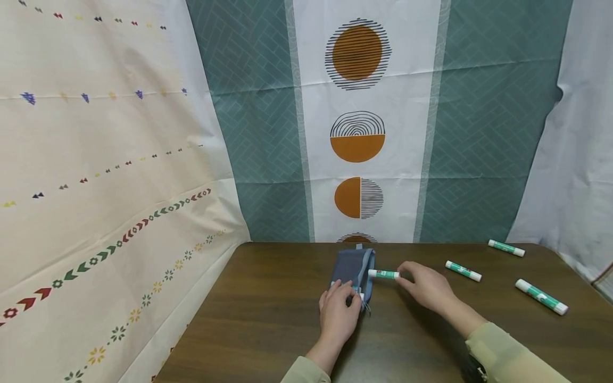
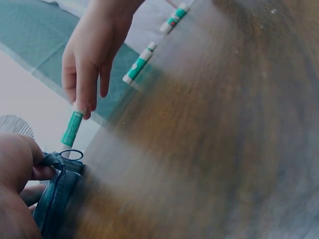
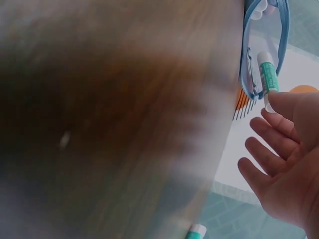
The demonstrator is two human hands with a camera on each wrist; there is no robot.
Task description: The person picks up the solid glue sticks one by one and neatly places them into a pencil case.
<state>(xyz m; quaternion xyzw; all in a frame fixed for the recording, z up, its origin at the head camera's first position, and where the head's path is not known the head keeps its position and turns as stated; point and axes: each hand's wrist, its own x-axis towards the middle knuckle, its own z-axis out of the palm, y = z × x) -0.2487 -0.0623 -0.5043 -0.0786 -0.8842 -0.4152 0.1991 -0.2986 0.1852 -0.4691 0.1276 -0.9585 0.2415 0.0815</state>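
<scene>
A dark blue zippered pouch lies on the table, its open mouth facing right. My left hand grips it at the near end, thumb and fingers on its fabric in the left wrist view. Between thumb and fingertips, my right hand pinches one end of a green and white glue stick. The far end of that stick points left, right at the pouch mouth. In the right wrist view, white tube ends show inside the pouch.
On the right of the wooden table lie three more glue sticks: one at the back, one nearer the right hand and one closest to the front. Patterned cloths hang behind and to the left.
</scene>
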